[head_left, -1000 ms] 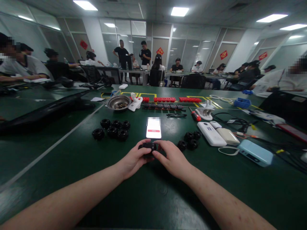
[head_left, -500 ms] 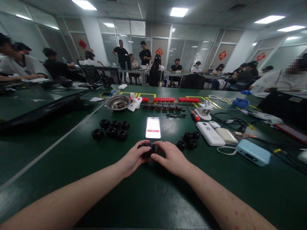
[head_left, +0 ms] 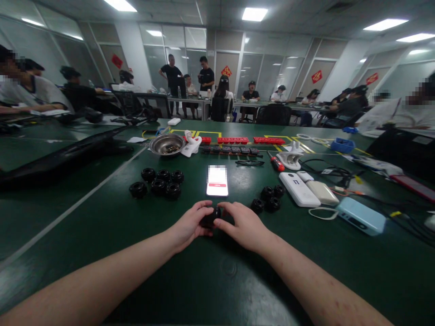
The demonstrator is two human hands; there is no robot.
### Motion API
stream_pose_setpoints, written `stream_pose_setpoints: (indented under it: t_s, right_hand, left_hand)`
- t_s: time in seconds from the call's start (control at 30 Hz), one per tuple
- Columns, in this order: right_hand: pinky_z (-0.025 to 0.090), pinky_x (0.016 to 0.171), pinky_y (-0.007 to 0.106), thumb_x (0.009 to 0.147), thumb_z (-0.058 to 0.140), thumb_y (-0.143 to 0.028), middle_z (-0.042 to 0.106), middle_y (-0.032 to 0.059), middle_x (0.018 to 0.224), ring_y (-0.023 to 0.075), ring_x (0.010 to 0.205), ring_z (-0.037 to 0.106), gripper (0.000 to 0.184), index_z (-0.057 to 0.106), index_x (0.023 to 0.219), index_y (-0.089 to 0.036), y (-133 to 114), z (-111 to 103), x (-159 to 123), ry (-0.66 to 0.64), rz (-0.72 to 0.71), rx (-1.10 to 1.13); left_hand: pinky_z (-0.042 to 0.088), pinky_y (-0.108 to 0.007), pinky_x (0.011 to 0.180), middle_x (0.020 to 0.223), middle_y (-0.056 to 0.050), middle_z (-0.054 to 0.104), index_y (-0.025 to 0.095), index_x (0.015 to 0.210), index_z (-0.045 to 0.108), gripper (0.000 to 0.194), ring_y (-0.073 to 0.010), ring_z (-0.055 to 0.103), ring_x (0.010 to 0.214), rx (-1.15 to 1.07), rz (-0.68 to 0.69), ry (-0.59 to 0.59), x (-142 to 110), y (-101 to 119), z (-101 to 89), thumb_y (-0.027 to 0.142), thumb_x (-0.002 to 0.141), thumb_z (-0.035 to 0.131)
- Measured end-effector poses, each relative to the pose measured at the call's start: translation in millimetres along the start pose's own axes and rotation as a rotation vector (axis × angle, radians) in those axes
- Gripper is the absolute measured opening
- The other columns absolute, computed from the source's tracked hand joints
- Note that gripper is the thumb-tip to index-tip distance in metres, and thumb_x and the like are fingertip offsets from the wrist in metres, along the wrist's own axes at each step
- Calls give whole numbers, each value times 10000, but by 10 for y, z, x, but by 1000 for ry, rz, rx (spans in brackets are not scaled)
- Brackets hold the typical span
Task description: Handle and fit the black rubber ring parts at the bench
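My left hand and my right hand meet over the green table, and both grip one small black wheel-like part between their fingers. Just beyond them a lit phone lies flat. To the left a group of several black wheels is set out. A smaller group of black wheels lies to the right of my right hand.
White and beige power banks and a light blue one lie at the right with cables. Farther back are a metal bowl, red part strips, a red-handled screwdriver. People sit at tables around.
My hands have closed in a little tighter around the black part and turned it; less of it shows between the fingers. Nothing else on the table has moved.
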State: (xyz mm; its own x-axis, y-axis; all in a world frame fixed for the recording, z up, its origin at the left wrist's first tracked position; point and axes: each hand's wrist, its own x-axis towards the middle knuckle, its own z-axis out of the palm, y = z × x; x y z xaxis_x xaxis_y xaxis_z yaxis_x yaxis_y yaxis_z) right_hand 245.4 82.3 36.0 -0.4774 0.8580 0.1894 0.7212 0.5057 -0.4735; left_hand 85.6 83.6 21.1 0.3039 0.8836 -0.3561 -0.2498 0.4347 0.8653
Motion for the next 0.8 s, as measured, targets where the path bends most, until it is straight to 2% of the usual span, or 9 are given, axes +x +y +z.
stream_pose_setpoints:
  t_s: [0.07, 0.13, 0.23, 0.3, 0.43, 0.53, 0.63, 0.7, 0.8]
  right_hand:
    - [385, 619, 272, 820, 446, -371, 563, 52, 776, 170, 714, 517, 280, 540, 994, -173, 9, 21, 13, 4, 17, 8]
    - [386, 639, 272, 807, 480, -328, 563, 52, 804, 171, 742, 515, 247, 537, 990, -171, 8, 40, 22, 15, 2, 14]
    - [377, 732, 281, 733, 585, -236, 557, 43, 915, 177, 854, 493, 308, 505, 1026, -185, -19, 46, 18, 24, -51, 31]
    - [362, 776, 292, 705, 605, -201, 547, 40, 965, 181, 900, 476, 356, 488, 1041, -187, -43, 38, 6, 34, -82, 37]
    - [368, 725, 310, 732, 571, -360, 554, 53, 902, 195, 841, 497, 389, 477, 1065, -181, -51, 33, -11, 40, -16, 1]
    - [368, 624, 276, 805, 450, -424, 560, 49, 776, 177, 733, 515, 314, 529, 982, -177, -24, 47, -5, -14, 53, -6]
    - [366, 594, 260, 810, 462, -380, 557, 46, 761, 167, 710, 511, 249, 549, 923, -176, -8, 61, 3, -24, 48, 2]
    - [377, 646, 272, 768, 539, -320, 559, 48, 829, 173, 774, 505, 246, 526, 968, -177, -15, 63, 5, 6, 4, 7]
    - [366, 755, 295, 703, 602, -191, 546, 51, 950, 178, 887, 477, 340, 487, 1023, -177, -39, 52, 3, 49, -79, 12]
  left_hand:
    - [459, -239, 509, 883, -60, 525, 202, 1077, 357, 363, -129, 557, 658, -3, 16, -10, -13, 1, 10, 219, 743, 497]
    - [467, -247, 515, 888, -59, 520, 215, 1089, 344, 376, -135, 561, 671, -1, 30, -9, -23, 0, 13, 278, 752, 496]
    - [428, -214, 430, 811, -48, 521, 205, 1071, 358, 356, -114, 547, 561, 41, 9, 2, -20, -5, 6, 385, 773, 437]
    - [386, -191, 384, 760, -37, 517, 196, 1068, 368, 358, -94, 518, 488, 80, -12, 10, -9, -7, -1, 386, 772, 438]
    - [369, -186, 381, 811, -47, 516, 198, 1097, 370, 390, -89, 511, 499, 101, 8, 29, 1, -7, -13, 315, 746, 492]
    - [388, -194, 408, 832, -46, 506, 207, 1137, 347, 446, -102, 521, 556, 77, 28, 13, -6, -10, -20, 251, 727, 516]
    - [427, -215, 451, 877, -52, 502, 228, 1176, 297, 534, -115, 535, 606, 46, 37, -1, -4, -21, -28, 239, 706, 550]
    - [436, -228, 450, 886, -60, 503, 233, 1178, 285, 530, -124, 544, 603, 45, 34, -4, 5, -29, -29, 323, 720, 536]
    - [402, -208, 395, 787, -45, 507, 206, 1145, 323, 479, -109, 524, 520, 81, 11, 16, 18, -34, -26, 407, 741, 482]
